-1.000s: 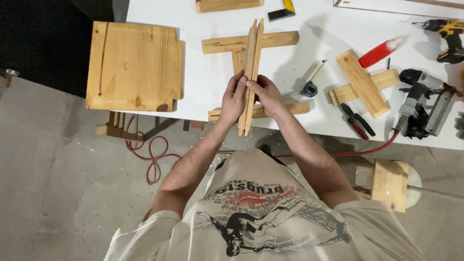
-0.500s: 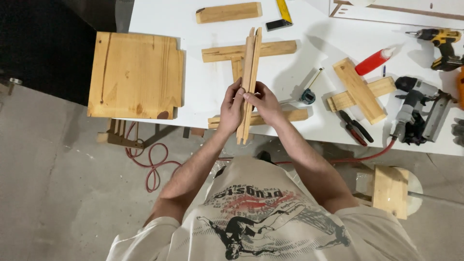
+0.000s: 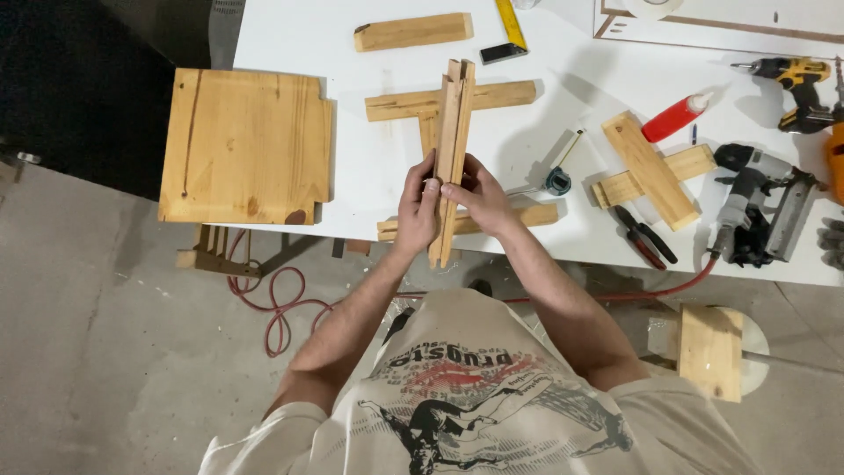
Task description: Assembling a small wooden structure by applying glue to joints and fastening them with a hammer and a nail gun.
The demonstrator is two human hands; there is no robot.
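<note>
Above the white table [image 3: 369, 185], both hands, left hand [image 3: 417, 209] and right hand [image 3: 479, 198], grip bundled wooden slats [image 3: 452, 141] beside a tape measure [image 3: 556, 180].

Slat bundle [image 3: 452, 149] over crossed boards [image 3: 440, 101]; square panel [image 3: 244, 145] left; nail gun [image 3: 760, 207] right on table [image 3: 369, 176]

Single head-worn view, looking steeply down

It looks from above over the person's chest onto the hands [image 3: 453, 202], the white bench [image 3: 369, 167] edge and the concrete floor [image 3: 97, 352].
</note>
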